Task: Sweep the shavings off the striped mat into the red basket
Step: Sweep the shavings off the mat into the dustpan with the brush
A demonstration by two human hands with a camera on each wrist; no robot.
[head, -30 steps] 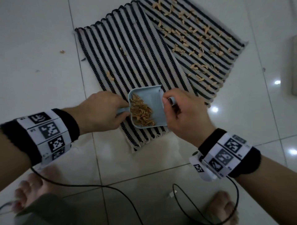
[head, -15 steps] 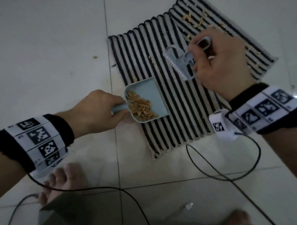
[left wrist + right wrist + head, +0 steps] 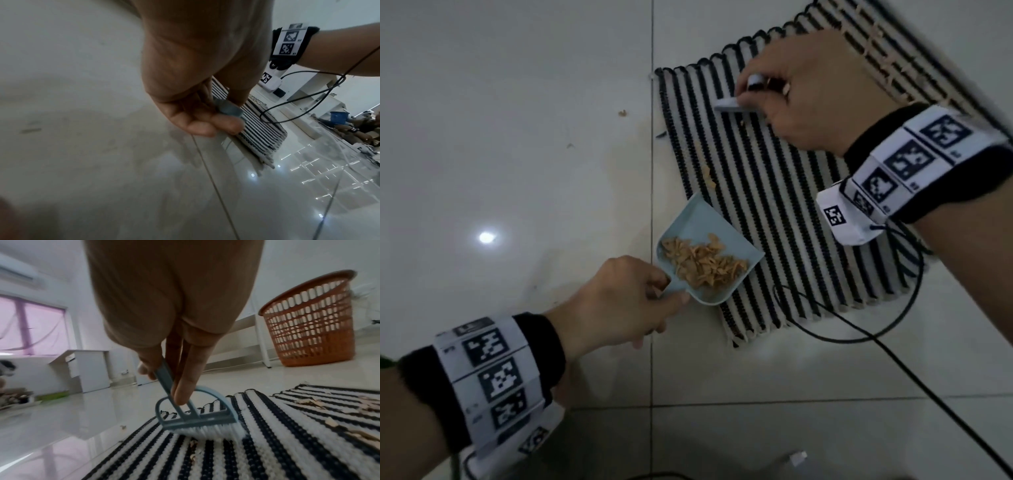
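The black-and-white striped mat (image 3: pixel 774 212) lies on the tiled floor, with wood shavings (image 3: pixel 362 434) scattered over its far part. My left hand (image 3: pixel 626 301) grips the handle of a light blue dustpan (image 3: pixel 702 226) at the mat's left edge; a heap of shavings (image 3: pixel 705 263) sits in it. My right hand (image 3: pixel 804 92) holds a small blue brush (image 3: pixel 197 421), bristles down on the mat's near-left stripes beside a few shavings (image 3: pixel 193 443). The red basket (image 3: pixel 308 321) stands on the floor beyond the mat in the right wrist view.
Black cables (image 3: pixel 859 335) trail from the wrist bands across the mat's near corner and the floor. A few stray shavings (image 3: pixel 623 113) lie on the tiles left of the mat. White furniture (image 3: pixel 86 369) stands at the far wall.
My right hand has lowered the brush from the air onto the mat's left part. The dustpan has shifted to the mat's left edge, still loaded.
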